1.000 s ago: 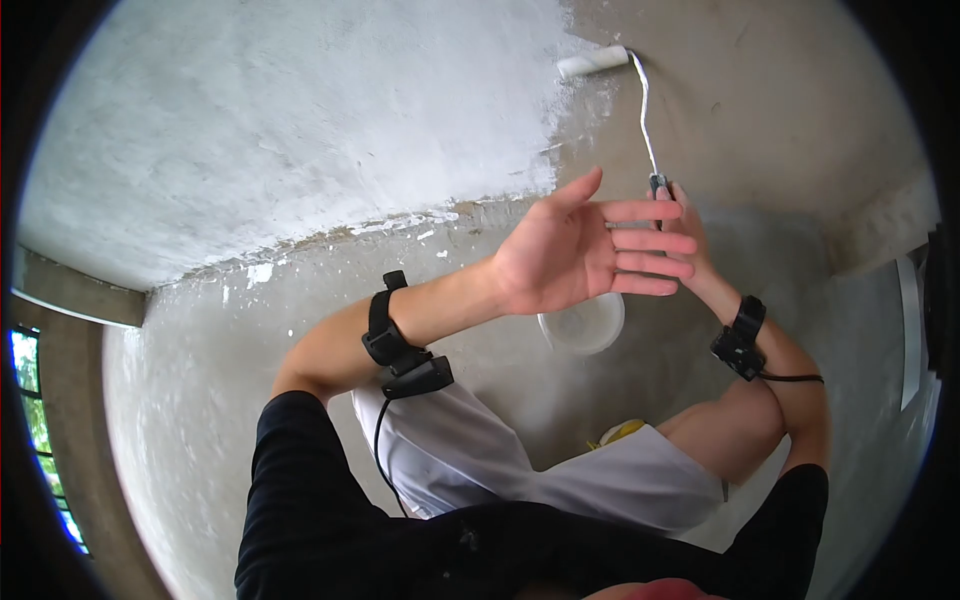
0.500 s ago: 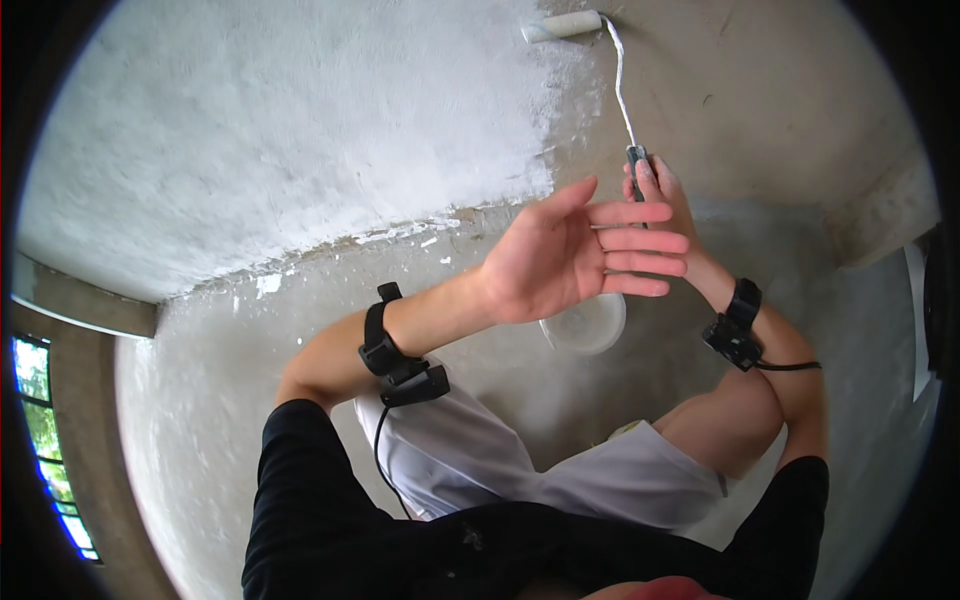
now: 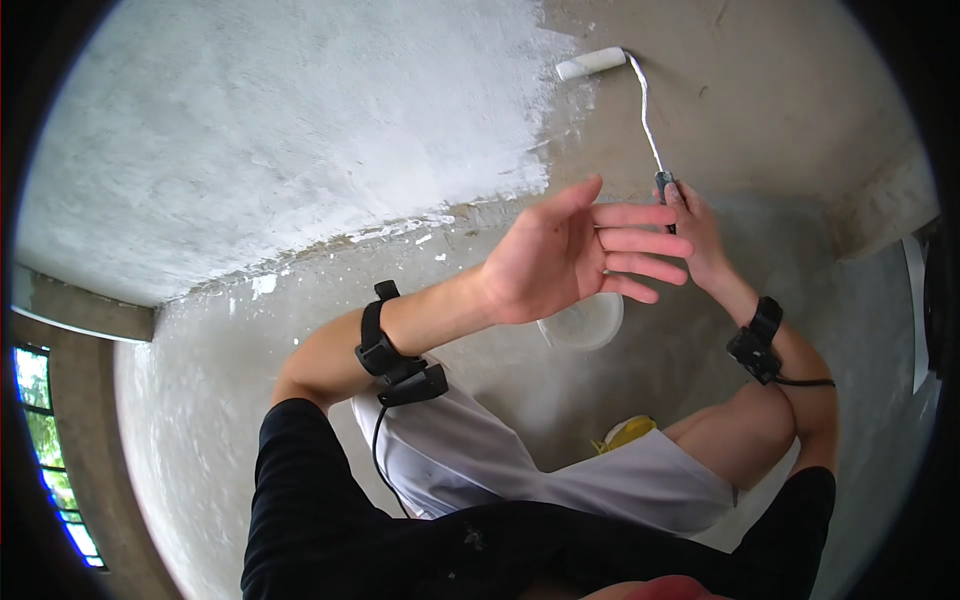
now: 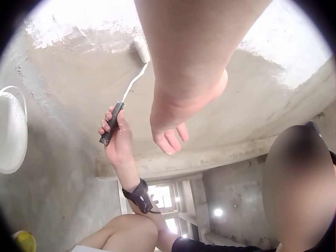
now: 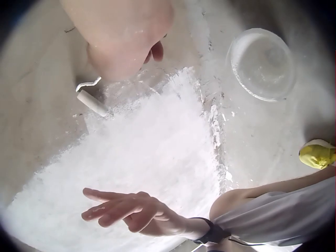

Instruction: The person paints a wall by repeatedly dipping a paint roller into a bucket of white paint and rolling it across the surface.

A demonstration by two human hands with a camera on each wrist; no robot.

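Right hand (image 3: 706, 238): my fingers curl round the black handle (image 3: 664, 182)
Roller sleeve (image 3: 591, 64): beyond my right hand and to its left, long axis crosswise to the handle, near the white paint (image 3: 400, 110)
Left hand (image 3: 545, 258): wide, holding nothing, left of my right

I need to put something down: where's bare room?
Bare floor lies between bucket and yellow shoe, and between bucket and white shorts. Crowded in the head view: around the roller handle, which left hand overlaps.
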